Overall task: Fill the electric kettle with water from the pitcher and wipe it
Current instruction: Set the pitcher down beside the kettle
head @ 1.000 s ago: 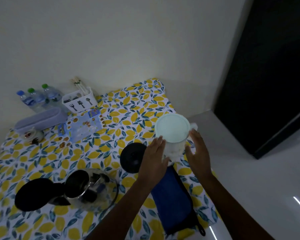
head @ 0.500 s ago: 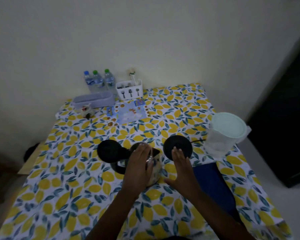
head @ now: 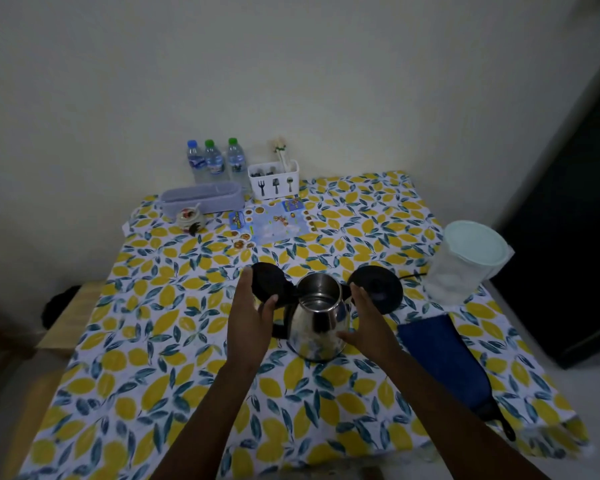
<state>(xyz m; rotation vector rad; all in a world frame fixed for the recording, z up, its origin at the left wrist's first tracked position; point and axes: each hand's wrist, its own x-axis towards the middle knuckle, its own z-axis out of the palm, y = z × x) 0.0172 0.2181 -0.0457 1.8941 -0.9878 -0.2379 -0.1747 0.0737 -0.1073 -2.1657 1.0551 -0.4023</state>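
Note:
A steel electric kettle [head: 317,325] stands in the middle of the table with its black lid [head: 269,284] flipped open to the left. My left hand [head: 252,315] grips that lid and the handle side. My right hand [head: 368,323] rests flat against the kettle's right wall, fingers apart. The kettle's round black base [head: 378,289] lies just behind my right hand. A clear pitcher [head: 465,268] with a pale green lid stands at the table's right edge. A folded blue cloth [head: 444,362] lies in front of the pitcher.
The table wears a lemon-print cloth [head: 153,358]. At the back stand three water bottles [head: 215,161], a white cutlery holder [head: 274,180], a lilac tray [head: 201,199], a small jar [head: 189,218] and a picture card [head: 274,223]. A dark door [head: 575,202] is on the right.
Both hands left the pitcher and came to the kettle. The kettle now stands more central, its lid held open by my left hand; my right hand has moved onto its side.

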